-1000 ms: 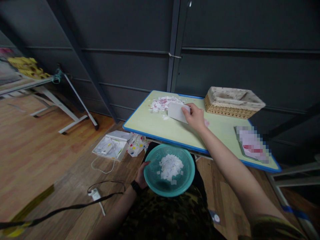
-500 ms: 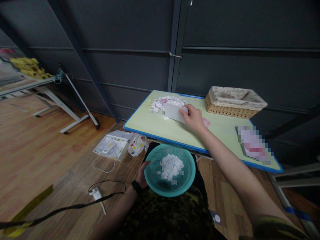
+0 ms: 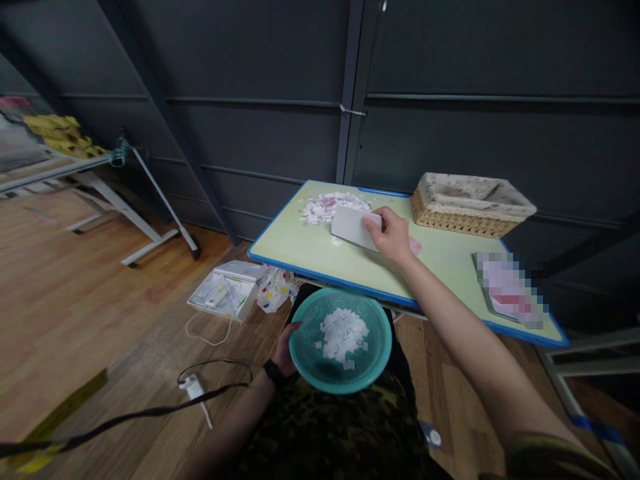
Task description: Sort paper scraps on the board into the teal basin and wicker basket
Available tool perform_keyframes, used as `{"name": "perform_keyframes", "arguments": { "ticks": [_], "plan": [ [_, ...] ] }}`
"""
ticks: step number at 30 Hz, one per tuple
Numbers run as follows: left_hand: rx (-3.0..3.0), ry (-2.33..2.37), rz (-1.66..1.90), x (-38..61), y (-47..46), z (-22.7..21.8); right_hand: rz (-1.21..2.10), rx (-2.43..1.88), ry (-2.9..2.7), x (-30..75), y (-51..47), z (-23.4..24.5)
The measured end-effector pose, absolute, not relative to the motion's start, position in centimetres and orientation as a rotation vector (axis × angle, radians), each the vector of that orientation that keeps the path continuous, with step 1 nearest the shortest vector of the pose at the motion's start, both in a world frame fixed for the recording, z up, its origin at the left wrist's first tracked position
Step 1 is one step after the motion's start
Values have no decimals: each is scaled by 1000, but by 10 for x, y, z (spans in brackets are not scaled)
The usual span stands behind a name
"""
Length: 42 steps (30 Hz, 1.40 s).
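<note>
My left hand (image 3: pixel 286 350) grips the left rim of a green plastic basket (image 3: pixel 383 347) resting on my lap, thumb over the edge. Inside lies a heap of small white paper pieces (image 3: pixel 344 333). Over the pale yellow table (image 3: pixel 285 240), my right hand (image 3: pixel 391 233) pinches the right end of a flat white card (image 3: pixel 353 225), held tilted. Just behind the card spreads a pile of white and pinkish scraps (image 3: pixel 320 205). One small white piece (image 3: pixel 336 243) lies by the card's lower left edge. A pink patch (image 3: pixel 415 245) shows beside my right hand.
A lined wicker basket (image 3: pixel 460 217) stands at the table's back right, with a blurred-out flat item (image 3: pixel 505 290) in front of it. On the floor at left are an open white box (image 3: pixel 225 293), a spotted bag (image 3: pixel 274 290) and a power strip (image 3: pixel 193 387) with cables.
My right hand has shifted slightly right with the card, which now tilts a little more. The small white piece shows more fully below it. My left hand and the green basket stay put.
</note>
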State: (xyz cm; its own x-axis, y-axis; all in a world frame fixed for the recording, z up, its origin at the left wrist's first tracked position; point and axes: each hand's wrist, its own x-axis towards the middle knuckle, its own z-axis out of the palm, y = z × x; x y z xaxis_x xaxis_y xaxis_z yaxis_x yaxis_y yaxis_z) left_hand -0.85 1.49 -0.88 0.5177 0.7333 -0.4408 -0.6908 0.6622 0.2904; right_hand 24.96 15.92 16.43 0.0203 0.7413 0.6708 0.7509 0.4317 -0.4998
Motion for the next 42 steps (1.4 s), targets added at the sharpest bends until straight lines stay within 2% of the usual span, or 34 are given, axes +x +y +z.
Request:
{"name": "perform_keyframes", "arguments": {
  "ticks": [9,26,33,42],
  "plan": [
    [95,544,850,-8,15,-6,156,-1298,-1804,250,162,163],
    [103,652,891,-12,13,-17,282,-1239,-1787,251,165,164],
    [95,647,880,-10,13,-12,458,-1211,-1578,258,171,163],
    [127,682,875,-7,10,6,280,-1298,-1475,266,180,157]
  ]
}}
